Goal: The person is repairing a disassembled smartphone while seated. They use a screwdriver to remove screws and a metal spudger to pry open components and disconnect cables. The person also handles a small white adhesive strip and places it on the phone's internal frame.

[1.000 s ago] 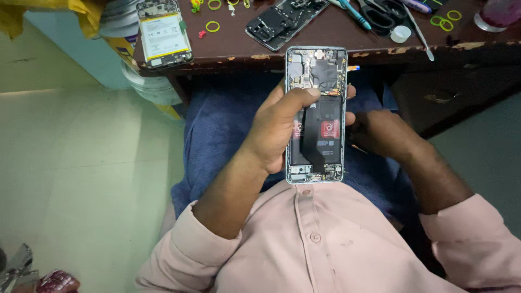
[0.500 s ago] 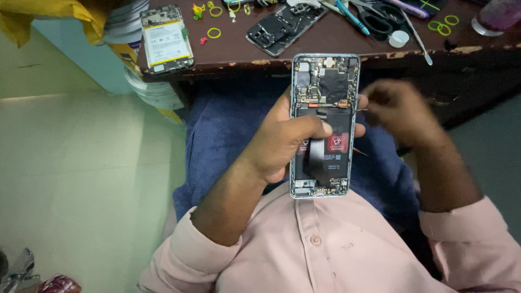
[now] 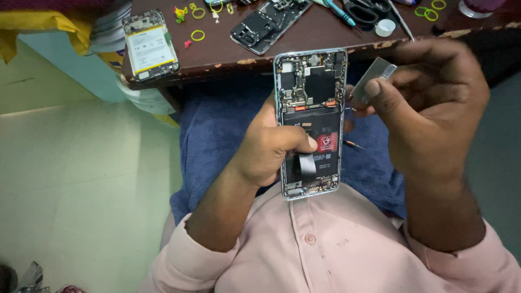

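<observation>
- My left hand (image 3: 268, 149) grips an opened phone (image 3: 310, 123) upright over my lap, fingers wrapped behind it and my thumb pressed across the black battery in its lower half.
- The phone's back is off: a pale metallic frame rims it, with dark circuit boards, small silver shields and two orange connector tabs up top, and a red square label on the battery just beside my thumb tip.
- My right hand (image 3: 429, 103) sits just to the right of the phone's upper edge, thumb and fingers pinched on a thin, flat grey metal piece (image 3: 375, 73) with a dull sheen.
- A small screwdriver tip (image 3: 354, 144) with a reddish end pokes out near the phone's right edge, over the blue fabric (image 3: 217, 135) on my lap.
- I wear a pale pink buttoned shirt (image 3: 336, 244), smooth and soft.
- Ahead is a dark brown wooden table (image 3: 217, 54) with a chipped edge.
- On it lie a second phone with a pale battery (image 3: 150, 46) at the left, a dark dismantled phone back (image 3: 268, 24) in the middle, black scissors (image 3: 366, 11), a white cap (image 3: 385, 27), and yellow and green rubber bands (image 3: 198, 35).
- The floor (image 3: 81, 190) on my left is pale, glossy tile.
</observation>
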